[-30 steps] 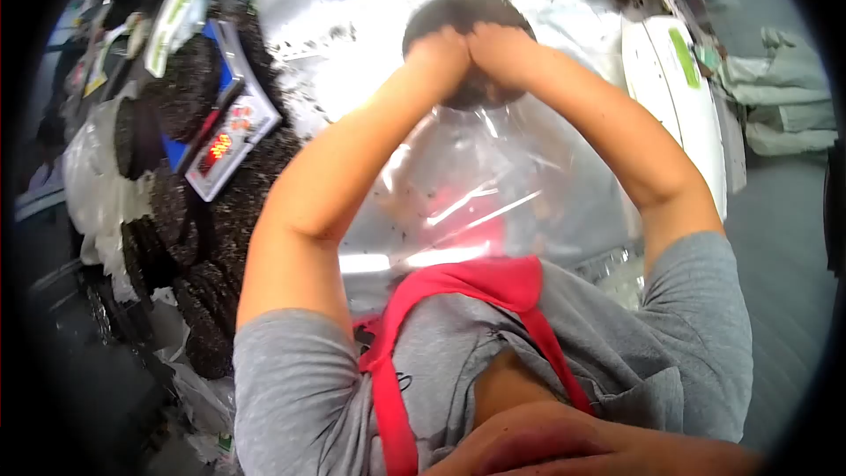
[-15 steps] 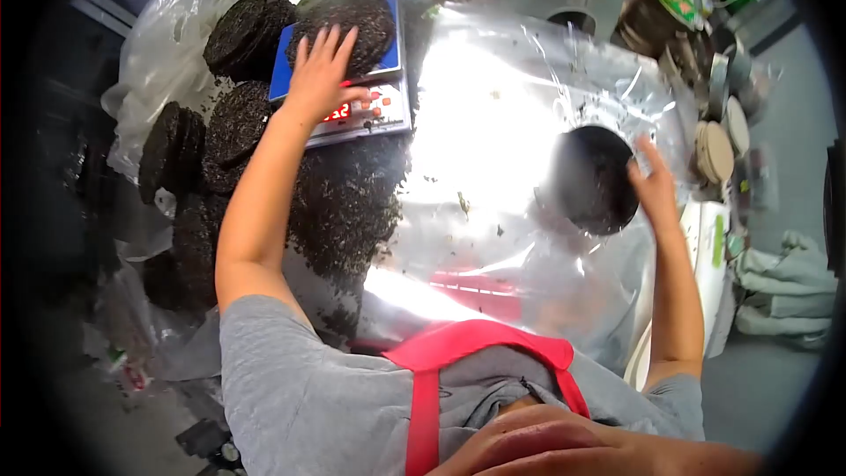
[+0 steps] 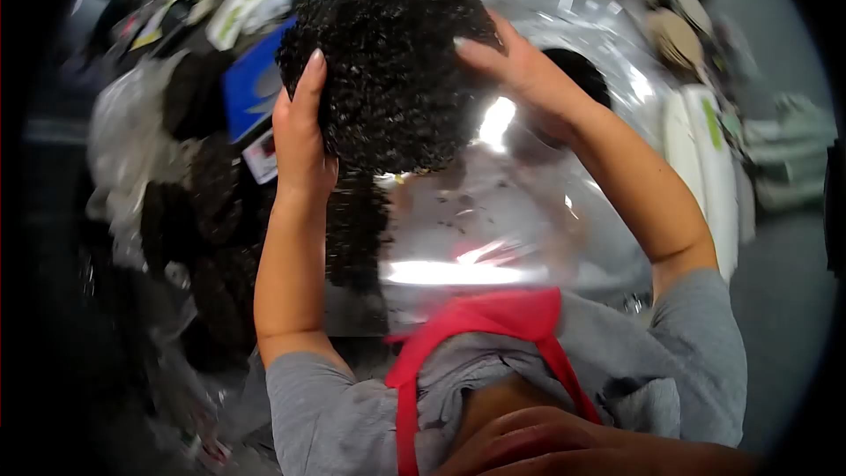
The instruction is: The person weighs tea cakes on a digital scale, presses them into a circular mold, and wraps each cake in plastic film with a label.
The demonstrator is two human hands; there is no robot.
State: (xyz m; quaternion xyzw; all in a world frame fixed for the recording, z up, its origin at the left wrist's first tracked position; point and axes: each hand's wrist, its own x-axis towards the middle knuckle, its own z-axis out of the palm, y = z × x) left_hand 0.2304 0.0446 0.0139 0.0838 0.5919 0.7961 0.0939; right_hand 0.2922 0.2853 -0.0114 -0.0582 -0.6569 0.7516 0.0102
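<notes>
A round, dark cake of dried seaweed [image 3: 388, 70] with a crinkled surface is held up in front of me between both hands. My left hand [image 3: 304, 123] grips its left edge, with the thumb on the near face. On the right edge, my right hand [image 3: 520, 66] has its thumb on the face and its other fingers mostly hidden behind. The blue-topped digital scale [image 3: 251, 88] is partly behind the cake and my left hand. A dark round object [image 3: 577, 70] lies on the clear plastic, partly covered by my right forearm.
Clear plastic sheeting or bags [image 3: 529, 220] lie across the table. More dark round cakes [image 3: 216, 189] are piled at the left by a crumpled plastic bag [image 3: 132, 141]. Dark loose flakes [image 3: 357, 229] are scattered near my left forearm. Beige discs [image 3: 677, 38] stand at the far right.
The cake has left the scale and is lifted towards the middle. My right hand has come over from the dark round object to take the cake's right edge; my left hand now grips its left edge.
</notes>
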